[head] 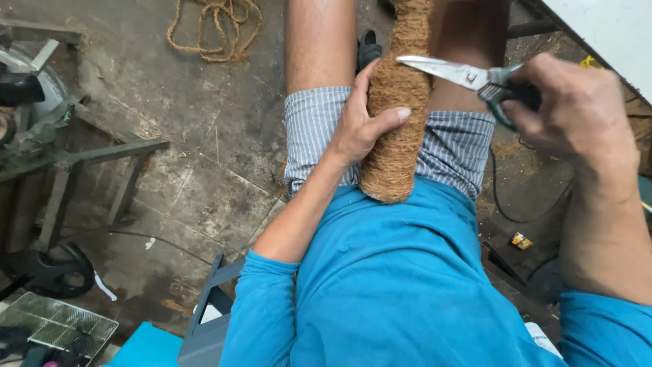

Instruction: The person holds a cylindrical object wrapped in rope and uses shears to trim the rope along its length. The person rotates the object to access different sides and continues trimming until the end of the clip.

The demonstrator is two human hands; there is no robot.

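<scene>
The left hand [360, 126] grips a fully rope-wrapped pole [397, 109] on the lap; the right hand [577, 112] holds open scissors [462, 75] at it, trimming apparently unfinished.

1. The rope-wrapped pole [397, 109] was tan-brown.
2. Beside the pole, the shorts [314, 129] were blue-and-white striped.
3. Below the pole, the shirt [394, 272] was plain blue.
4. Across the pole, the scissors [468, 76] had silver blades and green handles.

Illumination is soft, diffuse daylight; shadows are faint and no glare is present. The right hand [577, 115] shows slight motion blur. Wide-angle distortion bends the frame edges, and the floor [197, 170] appears dim.
</scene>
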